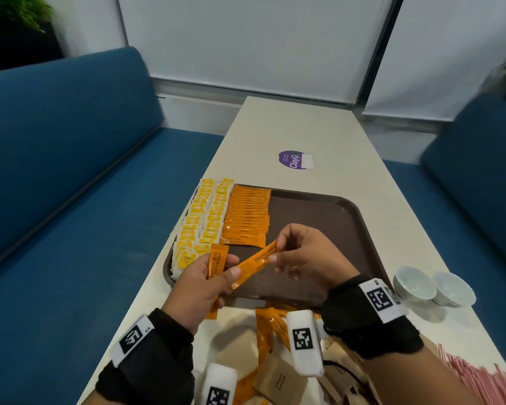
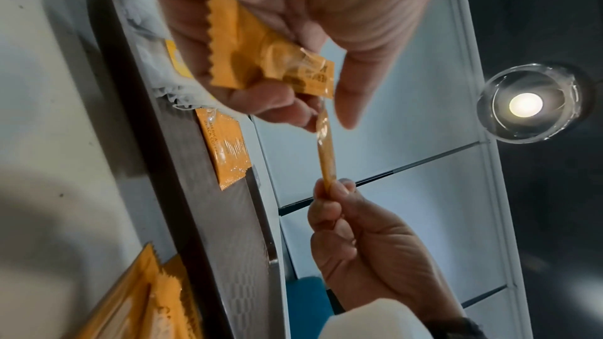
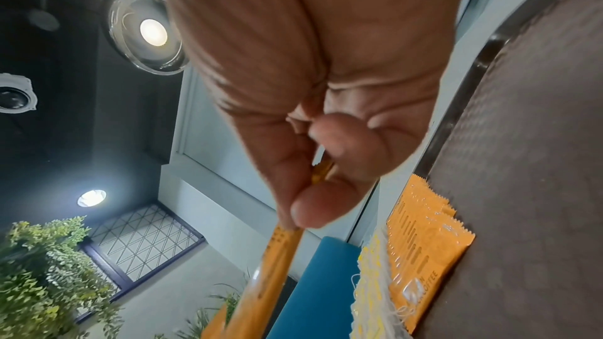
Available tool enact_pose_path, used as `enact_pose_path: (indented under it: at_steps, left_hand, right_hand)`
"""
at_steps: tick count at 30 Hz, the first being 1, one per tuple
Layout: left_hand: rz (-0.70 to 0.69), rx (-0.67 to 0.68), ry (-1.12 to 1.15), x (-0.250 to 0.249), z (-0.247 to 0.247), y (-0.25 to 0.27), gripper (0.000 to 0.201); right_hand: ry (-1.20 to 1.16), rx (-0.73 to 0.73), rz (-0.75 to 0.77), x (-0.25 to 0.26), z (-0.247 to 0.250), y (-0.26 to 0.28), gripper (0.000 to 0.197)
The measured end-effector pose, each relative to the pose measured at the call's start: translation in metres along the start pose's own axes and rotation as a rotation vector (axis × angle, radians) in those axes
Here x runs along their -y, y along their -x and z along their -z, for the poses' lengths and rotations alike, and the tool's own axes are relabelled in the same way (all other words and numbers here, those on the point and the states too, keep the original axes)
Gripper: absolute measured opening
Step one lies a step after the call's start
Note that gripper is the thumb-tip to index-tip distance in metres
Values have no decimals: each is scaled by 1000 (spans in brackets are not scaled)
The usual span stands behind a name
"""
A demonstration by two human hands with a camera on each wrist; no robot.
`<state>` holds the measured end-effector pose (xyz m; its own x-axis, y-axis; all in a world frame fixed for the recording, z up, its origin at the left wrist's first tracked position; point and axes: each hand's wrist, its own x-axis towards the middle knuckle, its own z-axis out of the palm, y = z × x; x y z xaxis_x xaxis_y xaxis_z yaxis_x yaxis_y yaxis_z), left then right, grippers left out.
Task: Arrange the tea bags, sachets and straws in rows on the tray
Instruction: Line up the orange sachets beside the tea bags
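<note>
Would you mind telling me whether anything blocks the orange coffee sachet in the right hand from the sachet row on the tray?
Nothing visible does: the orange coffee sachet hangs just before the orange sachet row on the brown plastic tray.

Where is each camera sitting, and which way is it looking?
Head: on the head, looking down at the tray, both hands and wrist straps.
Left wrist: on the left wrist, looking up along the left hand holding orange sachets; the right hand shows too.
Right wrist: on the right wrist, looking up past the right hand's fingers at ceiling lights.
Shared: all show the passed sachet.
</note>
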<state>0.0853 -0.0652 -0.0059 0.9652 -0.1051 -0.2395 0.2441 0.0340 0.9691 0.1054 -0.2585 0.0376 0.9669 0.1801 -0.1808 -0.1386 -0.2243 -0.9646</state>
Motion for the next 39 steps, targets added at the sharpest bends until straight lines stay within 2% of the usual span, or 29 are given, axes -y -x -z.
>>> enact_pose_path:
  at_steps: [5,7,9,11,15,17,20,22,28,31,35,39]
  left_hand:
    - [-14,-44,55,1,-1,-4,7]
    - [-13,-71,116,2,-5,-4,9]
    - [-23,-103,140,3,-10,-5,13]
    - [-30,-120,126,4,-13,-5,13]
    - [61,-145,188,4,-7,-7,6]
    - [132,-169,270,6,2,-8,10]
    - [148,-188,325,12,13,-9,14]
    - [125,-191,329,14,16,-9,16]
    - [48,-203,209,20,20,-13,16]
    - [16,-199,152,20,22,-10,17]
    - [22,-187,150,24,27,-10,16]
    - [26,-173,185,28,28,-11,12]
  right_hand:
    - [-247,-73,-73,-3,-11,-1,38]
    - [-312,-27,-107,-5,-21,0,28]
    - [-244,65,-143,-8,-34,0,11]
    - [-204,108,-168,-11,-44,-2,6]
    - [-348,26,-236,-3,-37,-14,6]
    - [-188,3,-256,4,-23,-25,7]
    - [496,44,-232,10,-3,-51,9]
    - [781,80,-222,12,1,-69,13]
    - [1050,175,-289,7,-12,-100,30]
    - [1095,202,-351,0,-18,-114,32]
    - [1181,195,-371,-2,-24,-127,32]
    - [1204,115,-390,-5,-24,-138,36]
